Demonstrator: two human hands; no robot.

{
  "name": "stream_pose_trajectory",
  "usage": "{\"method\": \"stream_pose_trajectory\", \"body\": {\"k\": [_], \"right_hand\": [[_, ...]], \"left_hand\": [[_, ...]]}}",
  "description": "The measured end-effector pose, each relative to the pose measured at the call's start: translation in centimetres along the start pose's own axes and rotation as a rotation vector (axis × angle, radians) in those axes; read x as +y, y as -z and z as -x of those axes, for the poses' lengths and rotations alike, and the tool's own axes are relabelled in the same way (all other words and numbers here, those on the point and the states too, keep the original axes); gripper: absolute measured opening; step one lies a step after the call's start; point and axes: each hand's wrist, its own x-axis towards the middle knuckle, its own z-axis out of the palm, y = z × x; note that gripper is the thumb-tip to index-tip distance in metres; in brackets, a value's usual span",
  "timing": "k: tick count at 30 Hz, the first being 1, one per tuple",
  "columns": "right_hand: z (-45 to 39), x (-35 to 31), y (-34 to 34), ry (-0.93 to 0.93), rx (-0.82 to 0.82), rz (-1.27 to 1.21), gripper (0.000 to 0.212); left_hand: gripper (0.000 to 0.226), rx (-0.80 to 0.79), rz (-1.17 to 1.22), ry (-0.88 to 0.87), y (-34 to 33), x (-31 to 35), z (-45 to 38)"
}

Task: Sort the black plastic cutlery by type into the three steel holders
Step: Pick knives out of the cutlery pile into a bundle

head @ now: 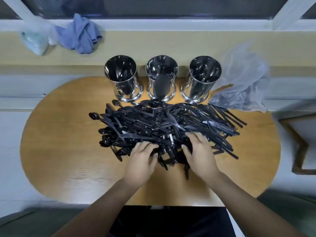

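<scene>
cutlery pile [164, 127] mid-table, just near of the three steel holders [162, 77] | your left hand [142, 161] fingers curled into near edge, grasp unclear | your right hand [200, 151] fingers spread flat on pile, gripping nothing visible

Head view, steeply down, seemingly close.
</scene>
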Motion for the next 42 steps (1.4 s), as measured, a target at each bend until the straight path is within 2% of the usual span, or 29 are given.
{"method": "stream_pose_trajectory", "body": {"k": [7, 19, 28, 35, 39, 42], "right_hand": [[-3.8, 2.1, -3.3, 0.086, 0.190, 0.137, 0.044], [-2.6, 5.5, -7.2, 0.237, 0.459, 0.130, 0.022], [2.4, 5.0, -8.7, 0.240, 0.430, 0.125, 0.018], [5.0, 5.1, -8.0, 0.181, 0.439, -0.139, 0.012], [7.6, 4.4, -6.8, 0.081, 0.311, -0.439, 0.010], [9.6, 2.2, -6.6, 0.120, 0.131, -0.621, 0.010]], "left_hand": [[0.030, 0.095, -0.037, -0.160, -3.7, -0.6, -2.4], [0.026, 0.279, -0.113, -0.351, -8.1, -3.2, -0.3], [0.019, 0.335, -0.081, -0.385, -10.0, -4.9, 5.7], [0.020, 0.403, -0.046, -0.393, -10.9, -5.4, 7.1], [0.019, 0.385, 0.108, -0.245, -9.7, -2.4, 7.4], [0.017, 0.311, 0.284, -0.154, -8.9, -0.4, 6.8]]}}
